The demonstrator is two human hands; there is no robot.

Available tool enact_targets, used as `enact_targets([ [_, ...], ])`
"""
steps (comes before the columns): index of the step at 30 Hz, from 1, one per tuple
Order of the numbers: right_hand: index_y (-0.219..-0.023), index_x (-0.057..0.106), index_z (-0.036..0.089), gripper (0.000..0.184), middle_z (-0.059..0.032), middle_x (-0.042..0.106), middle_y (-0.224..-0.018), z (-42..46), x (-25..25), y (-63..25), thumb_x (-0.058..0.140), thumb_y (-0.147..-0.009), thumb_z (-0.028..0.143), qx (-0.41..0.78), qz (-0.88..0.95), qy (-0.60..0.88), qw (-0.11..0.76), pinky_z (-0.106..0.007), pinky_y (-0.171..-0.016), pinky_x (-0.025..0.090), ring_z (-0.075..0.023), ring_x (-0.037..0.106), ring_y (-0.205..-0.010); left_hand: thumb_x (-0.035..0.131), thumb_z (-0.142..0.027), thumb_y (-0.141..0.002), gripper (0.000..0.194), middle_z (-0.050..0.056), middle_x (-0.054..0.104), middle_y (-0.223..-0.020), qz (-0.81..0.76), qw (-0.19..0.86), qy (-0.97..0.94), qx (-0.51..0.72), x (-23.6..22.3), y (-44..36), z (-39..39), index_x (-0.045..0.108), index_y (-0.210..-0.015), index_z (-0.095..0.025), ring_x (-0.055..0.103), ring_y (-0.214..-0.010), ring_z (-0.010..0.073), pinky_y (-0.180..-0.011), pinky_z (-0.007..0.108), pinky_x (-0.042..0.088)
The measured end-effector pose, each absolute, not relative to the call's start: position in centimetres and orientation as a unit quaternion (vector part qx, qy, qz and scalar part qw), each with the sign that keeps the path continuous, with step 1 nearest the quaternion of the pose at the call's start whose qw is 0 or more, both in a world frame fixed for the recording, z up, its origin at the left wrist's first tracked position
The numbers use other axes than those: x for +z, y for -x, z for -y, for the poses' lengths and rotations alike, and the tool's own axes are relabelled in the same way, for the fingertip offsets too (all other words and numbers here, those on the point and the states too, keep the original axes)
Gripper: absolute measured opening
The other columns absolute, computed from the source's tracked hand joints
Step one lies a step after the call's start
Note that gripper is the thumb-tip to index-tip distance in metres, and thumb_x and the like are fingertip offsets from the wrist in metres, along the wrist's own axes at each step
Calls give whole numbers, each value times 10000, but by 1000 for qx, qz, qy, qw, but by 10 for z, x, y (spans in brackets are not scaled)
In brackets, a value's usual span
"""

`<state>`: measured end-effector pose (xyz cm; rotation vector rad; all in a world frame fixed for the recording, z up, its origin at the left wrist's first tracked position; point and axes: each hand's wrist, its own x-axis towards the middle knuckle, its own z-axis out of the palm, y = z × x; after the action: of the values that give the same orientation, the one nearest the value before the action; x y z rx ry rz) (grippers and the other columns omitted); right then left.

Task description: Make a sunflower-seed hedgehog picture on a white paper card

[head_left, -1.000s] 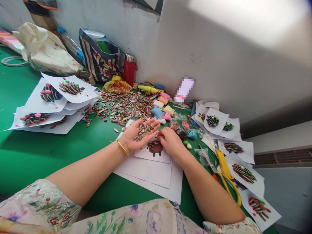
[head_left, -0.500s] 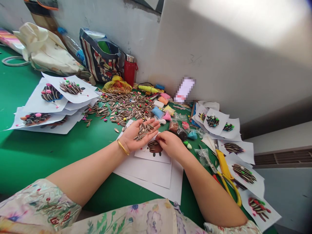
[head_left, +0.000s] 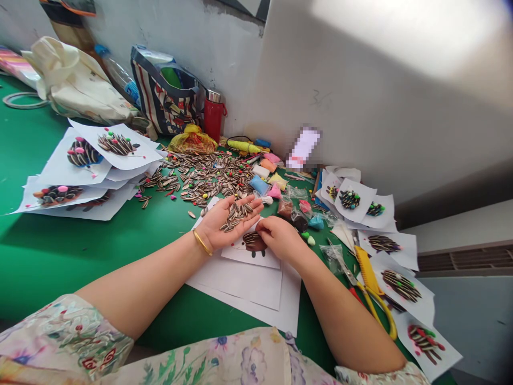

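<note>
A small pile of striped sunflower seeds (head_left: 235, 216) lies on the upturned palm of my left hand (head_left: 218, 227), whose fingers are stretched out flat. My right hand (head_left: 282, 240) is closed in a pinch just over the right side of a hedgehog picture. Whatever its fingertips hold is hidden from view. The brown clay hedgehog body (head_left: 256, 243) has several seeds set in its upper left part and dark feet below. It sits on a white sheet (head_left: 240, 255), partly covered by both hands, with larger white paper (head_left: 256, 286) underneath.
Loose sunflower seeds (head_left: 216, 174) spread behind my hands, beside bagged coloured clay (head_left: 259, 185). Scissors (head_left: 371, 291) and a yellow-handled cutter (head_left: 366, 267) lie right of my forearm. Seed hedgehog sheets (head_left: 401, 283) line the right edge; more sheets (head_left: 82, 166) are stacked left. A red flask (head_left: 213, 115) stands behind.
My right hand has shifted slightly left and down over the hedgehog, then stayed there. My left hand with the seeds has kept its place.
</note>
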<state>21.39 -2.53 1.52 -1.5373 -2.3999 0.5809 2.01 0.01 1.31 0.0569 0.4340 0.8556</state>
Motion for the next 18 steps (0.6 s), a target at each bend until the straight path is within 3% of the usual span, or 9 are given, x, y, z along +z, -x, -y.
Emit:
enact_targets([
  [18, -849, 755, 214, 225, -30, 622, -808, 23, 18, -209, 554, -913, 135, 164, 836, 519, 71, -267, -719, 372, -166, 558, -803, 342, -379, -1031, 469, 181, 642, -1318, -208, 888, -30, 409, 11, -20, -1, 547, -1365, -122, 600, -1262, 268, -1012, 404, 536],
])
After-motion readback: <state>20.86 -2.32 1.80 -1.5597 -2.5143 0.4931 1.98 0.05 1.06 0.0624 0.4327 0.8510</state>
